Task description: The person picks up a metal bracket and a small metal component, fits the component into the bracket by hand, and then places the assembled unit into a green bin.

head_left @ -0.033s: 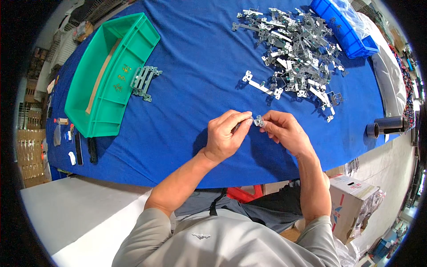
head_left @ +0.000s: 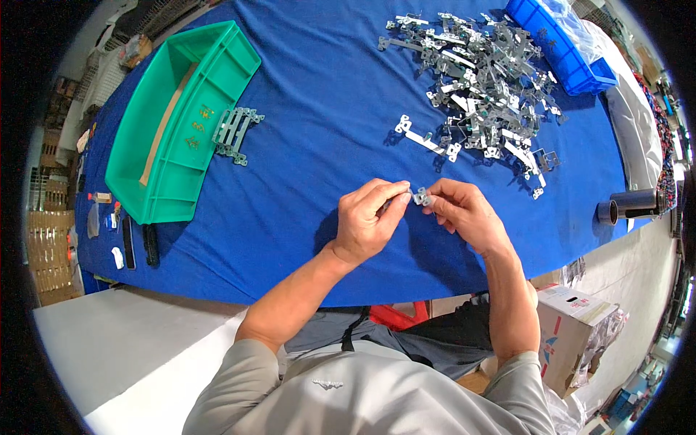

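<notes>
A small silvery metal bracket [head_left: 421, 196] is held above the blue cloth, between my two hands. My left hand [head_left: 367, 221] pinches its left end with thumb and forefinger. At the right end, the thumb and fingers of my right hand [head_left: 468, 215] are closed on it. Much of the bracket is hidden by my fingers. Beyond my right hand lies a large heap of similar metal brackets [head_left: 493, 80], with one loose long bracket [head_left: 424, 140] at its near left. A small group of brackets [head_left: 235, 134] is laid side by side against the green bin.
A green plastic bin [head_left: 177, 190] stands at the left on the blue cloth [head_left: 312, 94]. At the far right is a blue crate [head_left: 580, 76] with clear plastic. A dark metal cylinder [head_left: 634, 203] lies at the right edge; a cardboard box [head_left: 569, 326] stands below it.
</notes>
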Available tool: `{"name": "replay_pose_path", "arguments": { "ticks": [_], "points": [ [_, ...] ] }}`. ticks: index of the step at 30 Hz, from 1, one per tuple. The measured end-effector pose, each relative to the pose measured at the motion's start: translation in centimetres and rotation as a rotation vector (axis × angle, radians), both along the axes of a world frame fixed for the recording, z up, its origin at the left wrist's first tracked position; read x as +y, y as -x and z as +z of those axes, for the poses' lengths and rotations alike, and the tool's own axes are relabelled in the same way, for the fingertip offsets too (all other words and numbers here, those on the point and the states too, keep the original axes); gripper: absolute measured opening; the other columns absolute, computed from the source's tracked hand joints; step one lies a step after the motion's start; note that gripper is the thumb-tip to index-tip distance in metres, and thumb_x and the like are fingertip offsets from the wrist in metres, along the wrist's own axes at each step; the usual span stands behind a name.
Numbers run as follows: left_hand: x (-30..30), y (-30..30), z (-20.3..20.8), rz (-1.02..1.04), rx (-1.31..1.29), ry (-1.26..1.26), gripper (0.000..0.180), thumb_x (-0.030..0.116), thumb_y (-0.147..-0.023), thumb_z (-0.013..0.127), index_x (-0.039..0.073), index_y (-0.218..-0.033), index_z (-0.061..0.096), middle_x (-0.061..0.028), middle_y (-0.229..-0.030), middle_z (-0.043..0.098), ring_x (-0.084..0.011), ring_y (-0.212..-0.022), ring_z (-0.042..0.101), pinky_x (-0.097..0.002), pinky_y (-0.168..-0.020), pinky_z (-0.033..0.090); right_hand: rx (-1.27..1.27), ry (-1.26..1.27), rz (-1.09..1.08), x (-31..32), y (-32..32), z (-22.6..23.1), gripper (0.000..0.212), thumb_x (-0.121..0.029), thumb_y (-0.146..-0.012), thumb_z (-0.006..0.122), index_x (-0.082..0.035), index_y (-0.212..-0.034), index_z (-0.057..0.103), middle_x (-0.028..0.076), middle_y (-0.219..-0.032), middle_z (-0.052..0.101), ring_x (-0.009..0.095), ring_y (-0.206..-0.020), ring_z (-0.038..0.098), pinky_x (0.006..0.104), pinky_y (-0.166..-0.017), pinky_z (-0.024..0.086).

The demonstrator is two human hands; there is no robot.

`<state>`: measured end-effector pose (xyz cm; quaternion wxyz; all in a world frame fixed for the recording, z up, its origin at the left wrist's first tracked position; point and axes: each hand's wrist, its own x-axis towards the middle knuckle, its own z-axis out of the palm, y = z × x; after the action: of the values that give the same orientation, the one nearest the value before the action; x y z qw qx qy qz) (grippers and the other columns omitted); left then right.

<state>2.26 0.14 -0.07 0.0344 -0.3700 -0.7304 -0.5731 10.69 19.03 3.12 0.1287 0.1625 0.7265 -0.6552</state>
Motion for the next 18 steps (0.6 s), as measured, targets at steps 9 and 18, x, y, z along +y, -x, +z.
{"name": "replay_pose_path", "arguments": {
  "ticks": [9, 18],
  "points": [
    [0.1, -0.25, 0.05, 0.037, -0.024, -0.027, 0.013, -0.001, -0.086, 0.072, -0.001, -0.099, 0.073, -0.0101, -0.083, 0.069, -0.011, -0.061, 0.06, -0.0255, -0.053, 0.046, -0.001, -0.041, -0.014, 0.08, 0.07, 0.07, 0.016, -0.019, -0.1, 0.059, -0.004, -0.102, 0.066, -0.002, -0.083, 0.063, 0.006, -0.069, 0.054, 0.0223, -0.056, 0.044],
    [0.09, -0.32, -0.06, -0.038, -0.034, -0.012, 0.014, -0.001, -0.085, 0.072, -0.001, -0.1, 0.073, -0.0101, -0.083, 0.07, -0.0123, -0.062, 0.061, -0.026, -0.054, 0.047, 0.011, -0.07, 0.012, -0.1, -0.06, -0.27, 0.016, -0.017, -0.101, 0.058, -0.004, -0.102, 0.066, -0.001, -0.082, 0.063, 0.006, -0.069, 0.054, 0.0227, -0.056, 0.045]
  ]
}}
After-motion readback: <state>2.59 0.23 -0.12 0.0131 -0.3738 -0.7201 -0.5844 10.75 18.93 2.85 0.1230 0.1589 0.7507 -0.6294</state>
